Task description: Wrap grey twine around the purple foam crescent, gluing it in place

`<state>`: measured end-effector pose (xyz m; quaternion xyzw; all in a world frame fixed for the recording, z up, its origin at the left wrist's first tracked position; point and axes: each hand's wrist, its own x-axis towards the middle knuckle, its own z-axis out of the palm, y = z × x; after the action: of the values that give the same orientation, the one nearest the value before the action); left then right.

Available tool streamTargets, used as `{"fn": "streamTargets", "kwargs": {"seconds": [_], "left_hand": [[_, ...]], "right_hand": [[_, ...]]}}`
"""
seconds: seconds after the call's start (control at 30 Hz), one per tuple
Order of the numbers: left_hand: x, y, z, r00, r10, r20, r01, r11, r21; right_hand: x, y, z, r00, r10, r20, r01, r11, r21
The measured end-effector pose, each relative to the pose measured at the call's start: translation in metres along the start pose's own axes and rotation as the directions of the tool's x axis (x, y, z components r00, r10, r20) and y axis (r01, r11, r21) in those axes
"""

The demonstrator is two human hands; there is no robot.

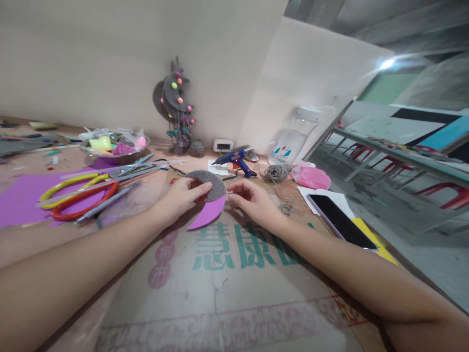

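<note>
A purple crescent (208, 213), its upper part covered with grey yarn (214, 181), is held above the cardboard (205, 298). My left hand (185, 195) pinches the yarn-covered part between thumb and fingers. At the crescent's right edge, my right hand (252, 200) has thumb and forefinger pinched on what looks like the grey yarn strand. Just behind stands a blue hot glue gun (236, 160). A ball of grey yarn (277, 172) sits to its right, with loose strands (286, 208) trailing on the cardboard.
Yellow-handled scissors (73, 188) and red-handled scissors (86, 200) lie left on purple sheets (22, 195). Behind them is a metal bowl (120, 157) of craft bits. Decorated grey crescents (172, 98) stand by the wall. A timer (223, 145), water bottle (293, 137) and phone (340, 220) are also around.
</note>
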<state>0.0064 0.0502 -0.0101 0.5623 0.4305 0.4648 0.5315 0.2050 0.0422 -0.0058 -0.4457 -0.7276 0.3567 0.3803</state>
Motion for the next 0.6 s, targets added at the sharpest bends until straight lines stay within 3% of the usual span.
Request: {"fn": "streamTargets", "kwargs": {"seconds": [0.17, 0.6], "left_hand": [[-0.0016, 0.0016, 0.0008, 0.999, 0.024, 0.028, -0.025, 0.999, 0.038], [-0.0013, -0.0002, -0.0031, 0.996, -0.003, 0.09, -0.002, 0.999, 0.049]], "right_hand": [[-0.0003, -0.0034, -0.0008, 0.999, -0.02, -0.045, 0.014, 0.992, -0.128], [-0.0007, -0.0049, -0.0015, 0.997, -0.038, -0.066, 0.028, 0.988, -0.15]]}}
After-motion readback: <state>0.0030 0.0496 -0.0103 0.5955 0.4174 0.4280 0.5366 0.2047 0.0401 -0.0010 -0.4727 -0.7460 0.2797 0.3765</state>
